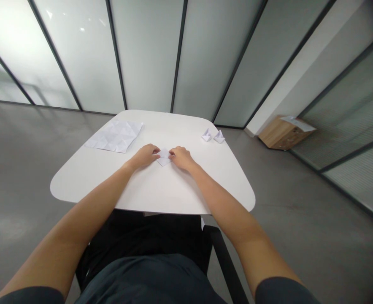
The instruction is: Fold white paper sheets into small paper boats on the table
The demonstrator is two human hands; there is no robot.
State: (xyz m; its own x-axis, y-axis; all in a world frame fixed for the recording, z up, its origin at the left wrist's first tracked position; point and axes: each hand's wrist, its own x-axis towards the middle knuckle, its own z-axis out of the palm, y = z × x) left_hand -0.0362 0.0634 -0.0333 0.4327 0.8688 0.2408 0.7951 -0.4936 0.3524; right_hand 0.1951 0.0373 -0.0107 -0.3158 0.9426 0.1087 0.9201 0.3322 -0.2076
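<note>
A small folded piece of white paper (164,161) lies at the middle of the white table, its lower point facing me and a crease running across it. My left hand (145,155) pinches its left corner, and my right hand (180,157) pinches the right corner. The fingertips of both hands partly cover the paper's edges. Over at the far right of the table stand two small folded paper boats (206,135), side by side. A creased sheet of white paper (117,135) lies flat at the far left.
The white table (174,194) has rounded corners, with its near edge close to my lap. A chair armrest (220,249) is below it on the right. On the floor at the right, a wooden box (279,134) stands by the wall. Frosted glass panels (145,55) rise behind the table.
</note>
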